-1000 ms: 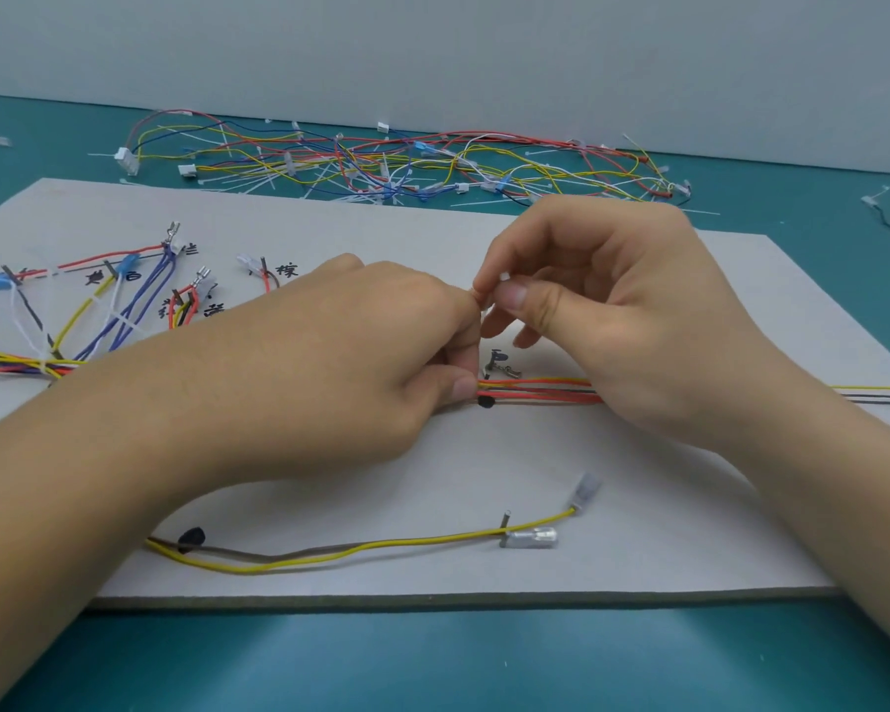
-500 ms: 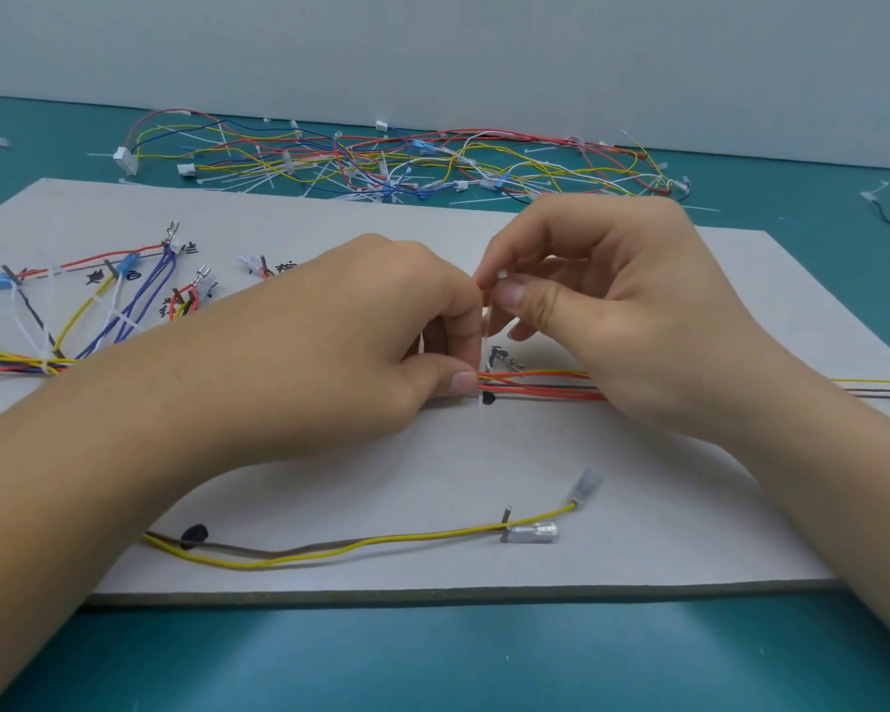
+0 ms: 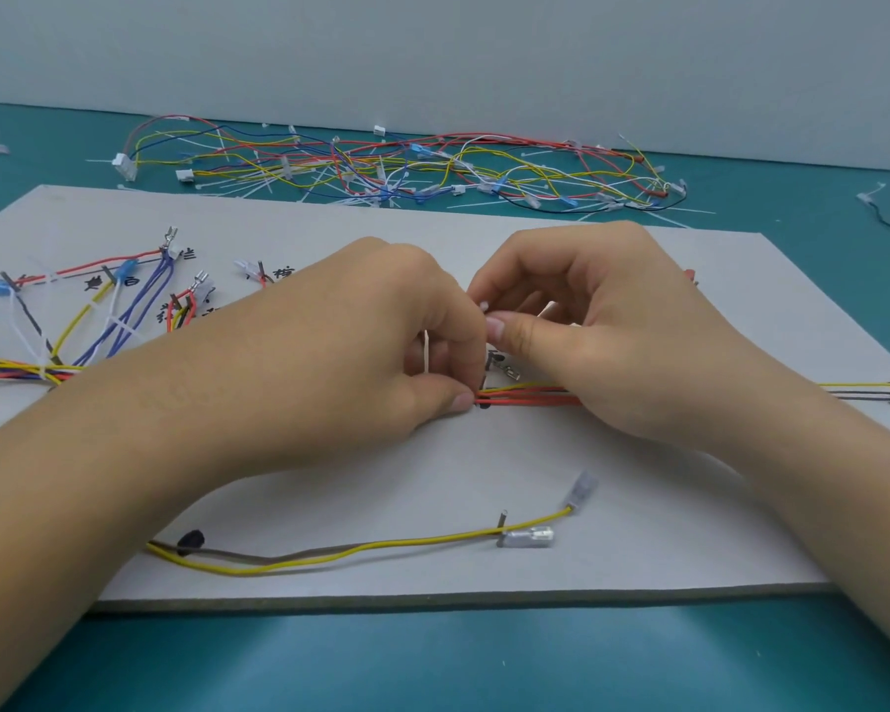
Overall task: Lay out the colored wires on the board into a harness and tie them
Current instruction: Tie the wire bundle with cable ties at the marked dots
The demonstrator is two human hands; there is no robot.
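Now my right hand (image 3: 612, 331) pinches the cable tie (image 3: 484, 305) upright above the wire bundle (image 3: 530, 397), which parallels the board's (image 3: 638, 537) near edge; my left hand (image 3: 376, 352) pinches that bundle.

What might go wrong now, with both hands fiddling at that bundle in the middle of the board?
1. The white tie, pinched only by fingertips of the left hand and right hand, may slip before closing round the red and yellow bundle.
2. The metal terminal beside the bundle might get caught in the loop.
3. The left forearm, close over the loose yellow wire by the front edge, may drag it.
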